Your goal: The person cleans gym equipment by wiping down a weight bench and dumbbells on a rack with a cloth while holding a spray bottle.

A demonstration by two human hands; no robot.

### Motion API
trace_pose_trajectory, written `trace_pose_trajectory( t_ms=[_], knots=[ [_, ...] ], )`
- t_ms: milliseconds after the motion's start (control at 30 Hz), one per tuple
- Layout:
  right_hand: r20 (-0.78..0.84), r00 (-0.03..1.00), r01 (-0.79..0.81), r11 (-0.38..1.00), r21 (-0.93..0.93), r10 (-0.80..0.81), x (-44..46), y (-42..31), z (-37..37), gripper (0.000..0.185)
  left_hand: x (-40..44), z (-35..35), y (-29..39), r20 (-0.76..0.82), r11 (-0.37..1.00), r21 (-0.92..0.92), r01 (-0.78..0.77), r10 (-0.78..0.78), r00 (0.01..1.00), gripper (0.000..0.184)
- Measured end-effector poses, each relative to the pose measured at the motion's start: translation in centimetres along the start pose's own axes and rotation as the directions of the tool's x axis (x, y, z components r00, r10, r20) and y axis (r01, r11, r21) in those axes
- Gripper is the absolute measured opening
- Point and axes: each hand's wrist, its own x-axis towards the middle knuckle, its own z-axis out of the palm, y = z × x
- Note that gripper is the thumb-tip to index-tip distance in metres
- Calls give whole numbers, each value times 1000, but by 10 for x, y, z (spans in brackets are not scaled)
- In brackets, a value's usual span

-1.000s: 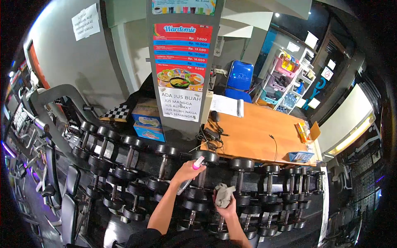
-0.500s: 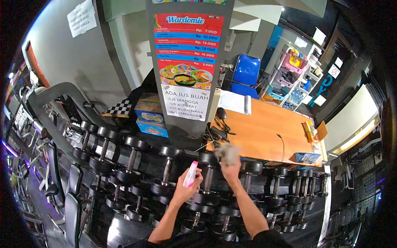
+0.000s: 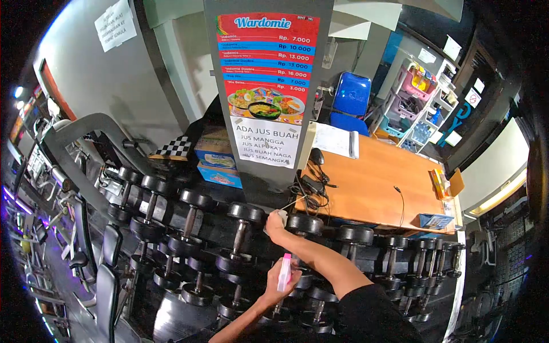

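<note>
A small white spray bottle with a pink top point(image 3: 283, 275) is gripped in my left hand point(image 3: 273, 290), in front of the dumbbell rack. My right hand point(image 3: 275, 225) reaches across above it, closed round a pale cloth point(image 3: 282, 216), which is mostly hidden by the fingers. That hand is at the left side of a black dumbbell head point(image 3: 305, 224); whether the cloth touches it I cannot tell. My right forearm covers most of this dumbbell's handle. Just to the left lies another dumbbell point(image 3: 240, 234).
Several more dumbbells point(image 3: 354, 235) line both tiers. Behind the rack stand a pillar with a menu poster point(image 3: 266, 68) and an orange-brown desk point(image 3: 366, 177) with tangled black cables point(image 3: 313, 186). A padded bench point(image 3: 107, 297) is at the left.
My right hand has swung left with the cloth, from right of the dumbbell head to its left side. My left hand has moved lower and right with the spray bottle.
</note>
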Motion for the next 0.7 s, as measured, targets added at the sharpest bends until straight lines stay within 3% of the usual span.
trace_pose_trajectory(
  t_ms=[67,133,200,233,267,333,367,433,467,533,567,633,667,700],
  knots=[
    [59,998,-1,986,-166,11,26,-15,17,26,0,-4,1,18,999,27,20,-20,1000,31],
    [88,996,29,989,-146,-17,4,-3,-1,27,2,-2,3,12,996,47,-74,74,997,29],
    [-24,1000,-8,980,200,14,-24,17,-11,26,-2,-1,-1,35,994,73,-80,78,996,31],
    [-64,993,-55,875,481,97,-30,27,-7,23,-3,0,-3,60,991,100,-85,79,995,32],
    [-242,966,33,890,455,88,-43,36,3,22,-3,3,-4,64,992,93,-83,77,995,32],
    [-431,890,135,816,562,149,-76,53,10,27,-3,9,-2,2,986,97,-136,137,991,22],
    [-422,893,127,814,567,155,-87,57,21,27,-3,9,-3,11,987,91,-134,134,991,22],
    [-704,628,280,748,601,330,-111,62,42,33,-4,7,-7,26,973,153,-172,170,985,17],
    [-699,631,271,749,604,336,-124,62,51,33,-4,7,-12,33,974,146,-174,171,985,17],
    [-663,464,238,638,732,588,-152,52,68,39,-5,7,-18,41,974,96,-203,200,979,13],
    [-662,464,233,640,732,588,-155,42,84,39,-7,6,-17,52,986,61,-156,153,987,9],
    [-249,318,317,145,937,915,-144,17,132,36,-1,10,-11,8,981,22,-190,190,982,8],
    [-246,314,311,145,939,917,-140,6,143,36,0,13,-9,-35,975,-11,-222,222,975,7],
    [-9,336,310,-101,945,942,-136,-5,153,35,-3,13,-15,-15,990,-24,-140,139,990,19]
  ],
)
